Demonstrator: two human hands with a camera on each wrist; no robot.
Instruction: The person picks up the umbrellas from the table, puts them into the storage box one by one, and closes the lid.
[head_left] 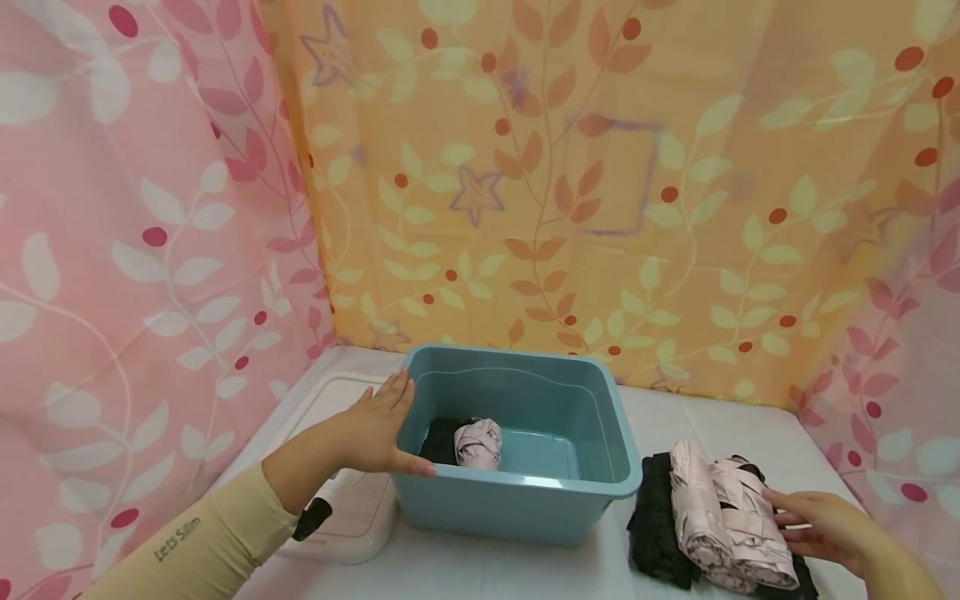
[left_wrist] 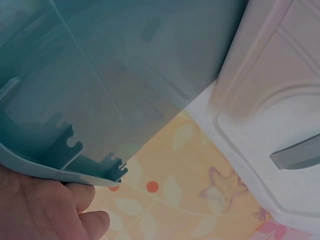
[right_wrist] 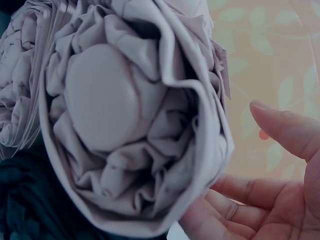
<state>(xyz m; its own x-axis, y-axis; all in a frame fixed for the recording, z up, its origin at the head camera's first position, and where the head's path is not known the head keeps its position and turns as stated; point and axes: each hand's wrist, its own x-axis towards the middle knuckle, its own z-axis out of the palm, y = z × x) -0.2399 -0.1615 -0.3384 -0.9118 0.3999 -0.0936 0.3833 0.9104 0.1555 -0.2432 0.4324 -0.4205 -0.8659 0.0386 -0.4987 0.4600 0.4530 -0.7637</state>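
A blue-green plastic bin [head_left: 517, 508] stands in the middle of the table. My left hand [head_left: 375, 429] rests at its left front corner, fingers extended along the rim and thumb over the front edge. Inside the bin, at the left, lie a rolled pink folding umbrella [head_left: 478, 443] and a black bundle [head_left: 439, 442]. To the right of the bin is a pile of pink folded umbrellas [head_left: 701, 504] and black ones [head_left: 657, 521]. My right hand [head_left: 825, 529] is at the pile's right side, its fingertips against the nearest pink umbrella [right_wrist: 102, 100] and its thumb held apart.
A white lid [head_left: 352, 517] with a grey latch [left_wrist: 300, 152] lies on the table left of the bin, partly behind my left arm. Patterned cloth walls, pink [head_left: 150, 317] at the left and orange [head_left: 555, 275] at the back, enclose the white table [head_left: 667, 412].
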